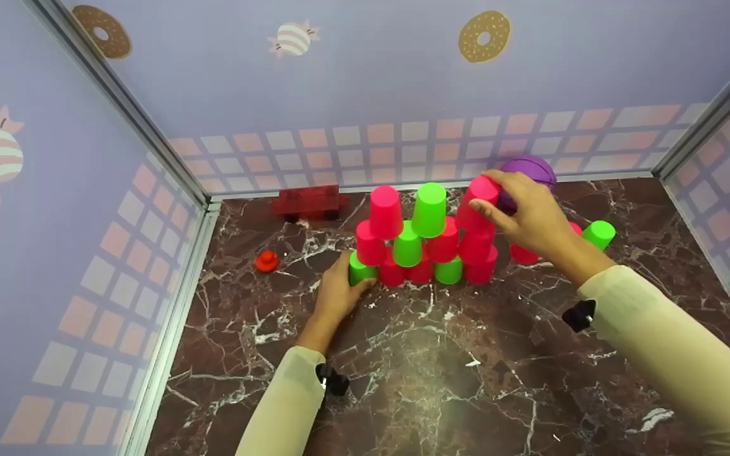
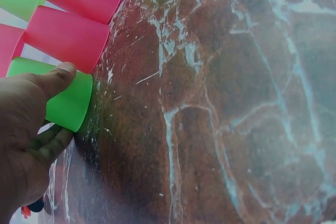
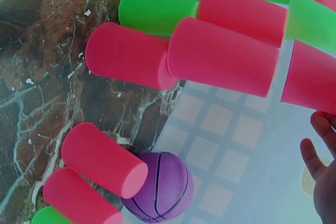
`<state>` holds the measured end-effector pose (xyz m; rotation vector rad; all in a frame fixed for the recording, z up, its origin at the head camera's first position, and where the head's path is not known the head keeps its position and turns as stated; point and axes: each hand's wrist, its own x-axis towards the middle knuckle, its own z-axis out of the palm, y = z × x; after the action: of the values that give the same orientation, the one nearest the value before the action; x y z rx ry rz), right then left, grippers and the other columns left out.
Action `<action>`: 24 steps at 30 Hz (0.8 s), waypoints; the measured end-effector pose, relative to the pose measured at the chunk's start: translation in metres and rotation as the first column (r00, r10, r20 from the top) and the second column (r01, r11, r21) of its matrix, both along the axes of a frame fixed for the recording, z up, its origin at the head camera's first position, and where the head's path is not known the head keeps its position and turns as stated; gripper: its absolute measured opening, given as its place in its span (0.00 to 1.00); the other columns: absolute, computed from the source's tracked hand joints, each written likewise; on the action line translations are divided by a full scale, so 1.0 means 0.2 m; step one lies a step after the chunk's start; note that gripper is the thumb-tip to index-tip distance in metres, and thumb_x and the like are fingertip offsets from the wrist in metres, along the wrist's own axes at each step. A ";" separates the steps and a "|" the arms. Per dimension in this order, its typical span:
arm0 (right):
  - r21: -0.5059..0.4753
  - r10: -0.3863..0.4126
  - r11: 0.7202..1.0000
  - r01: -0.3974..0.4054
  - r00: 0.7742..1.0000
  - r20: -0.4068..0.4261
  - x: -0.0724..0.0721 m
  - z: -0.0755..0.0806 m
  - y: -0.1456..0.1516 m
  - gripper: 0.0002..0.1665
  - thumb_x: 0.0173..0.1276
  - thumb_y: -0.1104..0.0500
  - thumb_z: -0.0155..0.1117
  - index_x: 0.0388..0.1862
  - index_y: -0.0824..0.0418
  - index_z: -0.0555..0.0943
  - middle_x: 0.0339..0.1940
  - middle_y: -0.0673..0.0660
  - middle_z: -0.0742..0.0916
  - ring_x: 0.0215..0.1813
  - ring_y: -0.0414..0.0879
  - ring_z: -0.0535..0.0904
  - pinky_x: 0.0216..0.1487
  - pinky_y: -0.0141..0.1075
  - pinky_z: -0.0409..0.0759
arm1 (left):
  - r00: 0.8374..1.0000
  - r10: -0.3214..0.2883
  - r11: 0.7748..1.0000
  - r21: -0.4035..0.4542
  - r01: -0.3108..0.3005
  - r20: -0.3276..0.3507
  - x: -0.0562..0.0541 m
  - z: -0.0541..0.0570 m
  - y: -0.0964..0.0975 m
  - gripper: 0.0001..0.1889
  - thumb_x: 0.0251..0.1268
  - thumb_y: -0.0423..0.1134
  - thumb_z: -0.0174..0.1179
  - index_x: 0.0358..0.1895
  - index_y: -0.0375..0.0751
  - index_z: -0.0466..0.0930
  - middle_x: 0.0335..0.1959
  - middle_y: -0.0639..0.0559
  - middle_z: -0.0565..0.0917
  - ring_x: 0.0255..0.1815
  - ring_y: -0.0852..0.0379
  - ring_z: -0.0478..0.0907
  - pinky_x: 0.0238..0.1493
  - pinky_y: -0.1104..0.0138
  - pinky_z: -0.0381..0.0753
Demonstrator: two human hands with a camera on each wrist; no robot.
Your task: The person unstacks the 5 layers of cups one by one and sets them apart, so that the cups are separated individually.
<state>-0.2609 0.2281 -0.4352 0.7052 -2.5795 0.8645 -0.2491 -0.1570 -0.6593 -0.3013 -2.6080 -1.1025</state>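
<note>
Upside-down pink-red and green plastic cups are stacked in staggered rows, with a pink-red cup (image 1: 384,212) and a green cup (image 1: 429,210) on the top level. My left hand (image 1: 334,294) holds the green cup (image 2: 76,100) at the left end of the bottom row, thumb on its near side and fingers behind. At the right end, my right hand (image 1: 533,212) grips a pink-red cup (image 3: 312,80) near its closed end. A gap separates that cup from the pink-red cup (image 3: 223,59) below it in the right wrist view.
Behind my right hand, a purple ball (image 1: 530,170) sits by the back wall. More cups, including a green cup (image 1: 599,235), stand right of the stack. A translucent red block-shaped object (image 1: 309,202) and a small red knob-like piece (image 1: 267,261) lie to the left on the marbled surface.
</note>
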 end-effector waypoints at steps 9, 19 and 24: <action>-0.028 -0.023 0.999 0.022 0.999 -0.046 0.04 0.02 0.13 0.32 0.76 0.55 0.77 0.73 0.66 0.81 0.60 0.70 0.90 0.59 0.68 0.89 0.62 0.63 0.84 | 1.000 -0.015 1.000 -0.005 0.015 0.010 0.03 0.07 0.02 0.35 0.64 0.52 0.81 0.67 0.40 0.77 0.52 0.39 0.90 0.51 0.39 0.89 0.55 0.42 0.87; -0.017 -0.076 0.997 0.074 0.992 -0.105 0.09 -0.05 0.29 0.33 0.72 0.59 0.79 0.73 0.69 0.80 0.61 0.70 0.90 0.61 0.69 0.88 0.64 0.63 0.83 | 1.000 0.004 1.000 -0.005 -0.004 -0.027 0.04 0.07 0.01 0.35 0.62 0.52 0.82 0.67 0.43 0.77 0.51 0.40 0.90 0.50 0.40 0.89 0.52 0.45 0.86; 0.006 -0.102 0.995 0.103 0.988 -0.113 0.12 -0.10 0.36 0.34 0.72 0.59 0.80 0.74 0.67 0.80 0.56 0.67 0.92 0.52 0.63 0.92 0.54 0.52 0.86 | 1.000 0.002 1.000 0.005 -0.002 0.007 0.08 0.17 0.05 0.33 0.61 0.46 0.82 0.65 0.39 0.78 0.50 0.37 0.90 0.50 0.37 0.89 0.53 0.40 0.85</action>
<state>-0.2378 0.3004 -0.4556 0.6008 -2.4990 0.7558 -0.2322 -0.1477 -0.6247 -0.2950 -2.6105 -1.1109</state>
